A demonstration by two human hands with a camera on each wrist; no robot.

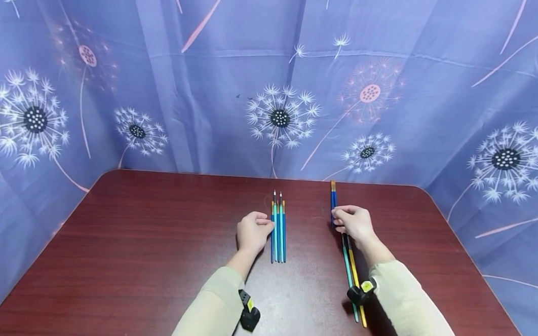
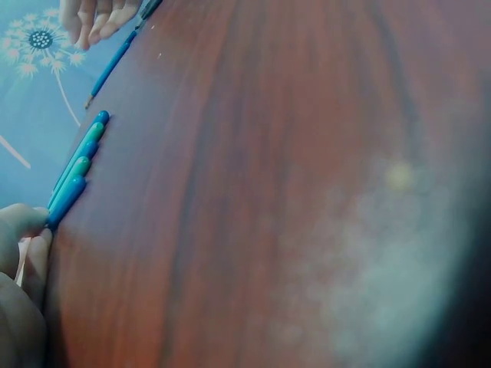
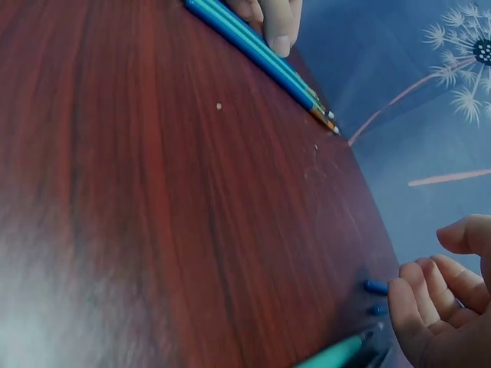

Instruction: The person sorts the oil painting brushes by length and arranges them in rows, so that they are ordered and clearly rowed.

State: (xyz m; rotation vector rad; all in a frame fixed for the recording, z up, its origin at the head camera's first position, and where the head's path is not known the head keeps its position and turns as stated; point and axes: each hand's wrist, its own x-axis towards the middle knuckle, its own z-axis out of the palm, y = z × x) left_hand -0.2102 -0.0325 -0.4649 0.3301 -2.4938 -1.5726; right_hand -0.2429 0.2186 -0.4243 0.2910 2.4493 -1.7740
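Observation:
A row of slim blue and teal paintbrushes (image 1: 280, 242) lies side by side on the table, tips toward the back. At its left edge my left hand (image 1: 253, 233) pinches the outermost blue paintbrush (image 2: 67, 203) between thumb and finger. My right hand (image 1: 354, 224) is over a second group, its fingers loosely bent and the thumb apart. Beyond those fingers lie blue paintbrushes (image 1: 333, 198) with tan bristles. Below them a teal paintbrush (image 1: 348, 266) and a yellow paintbrush (image 1: 353, 264) point toward me, partly hidden by the right wrist's camera.
The dark red wooden table (image 1: 156, 233) has rounded back corners. Blue curtains (image 1: 208, 109) with a dandelion print hang along its back and sides. A black camera (image 1: 249, 316) is strapped at the left wrist, another camera (image 1: 358, 295) at the right.

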